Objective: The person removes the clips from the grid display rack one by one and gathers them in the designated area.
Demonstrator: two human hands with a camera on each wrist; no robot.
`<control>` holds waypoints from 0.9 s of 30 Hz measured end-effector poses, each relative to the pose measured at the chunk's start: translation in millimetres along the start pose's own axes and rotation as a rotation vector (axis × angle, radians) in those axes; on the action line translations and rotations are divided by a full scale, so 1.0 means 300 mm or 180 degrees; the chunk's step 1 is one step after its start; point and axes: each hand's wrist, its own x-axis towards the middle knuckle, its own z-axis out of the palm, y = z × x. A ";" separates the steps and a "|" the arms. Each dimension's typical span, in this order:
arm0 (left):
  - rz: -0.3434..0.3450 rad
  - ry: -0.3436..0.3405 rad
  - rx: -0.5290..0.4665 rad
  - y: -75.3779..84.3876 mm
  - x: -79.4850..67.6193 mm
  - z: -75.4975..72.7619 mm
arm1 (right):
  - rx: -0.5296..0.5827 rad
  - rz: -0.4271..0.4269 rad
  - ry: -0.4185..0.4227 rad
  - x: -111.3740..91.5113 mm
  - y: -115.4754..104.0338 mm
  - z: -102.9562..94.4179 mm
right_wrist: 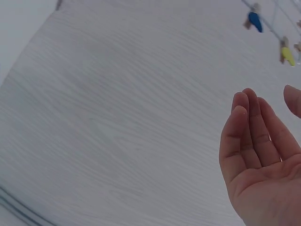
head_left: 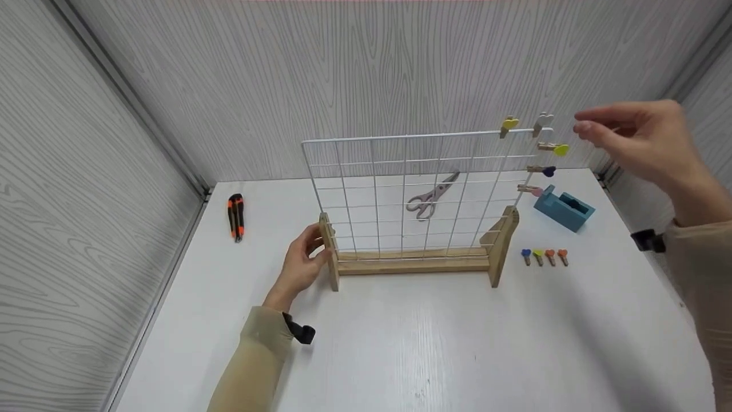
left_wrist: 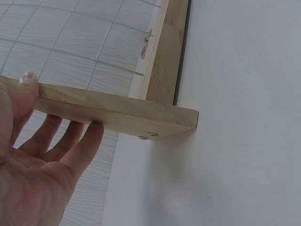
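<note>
A white wire grid (head_left: 372,138) stands upright in a wooden stand (head_left: 412,267) on the white table. My left hand (head_left: 302,263) grips the stand's left side piece (left_wrist: 117,106), thumb on one edge and fingers underneath in the left wrist view. To the right of the grid, my right hand (head_left: 646,137) is raised with nothing in it, fingers loosely bent and thumb apart. Closest to its fingertips is a white heart clothespin (head_left: 543,121) on the top corner. A yellow clothespin (head_left: 508,125) sits on the top bar. Down the right edge are lime (head_left: 559,150), dark blue (head_left: 548,171) and pink (head_left: 534,190) ones.
Several loose heart clothespins (head_left: 538,257) lie in a row right of the stand. Behind them is a teal tape dispenser (head_left: 563,212). Scissors (head_left: 430,198) lie behind the grid, and an orange-and-black utility knife (head_left: 235,217) at far left. Grey wood-grain panels (head_left: 240,74) enclose the table.
</note>
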 end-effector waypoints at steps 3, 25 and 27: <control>0.0012 -0.0008 0.0005 0.000 0.001 0.000 | 0.0104 -0.0202 0.0037 0.033 -0.079 -0.010; 0.0030 0.0005 0.0038 -0.002 0.006 0.005 | -0.0126 -0.1291 -0.0287 0.117 -0.249 0.122; 0.0049 0.0012 0.0047 -0.004 0.007 0.005 | -0.0131 -0.1355 -0.0229 0.116 -0.252 0.125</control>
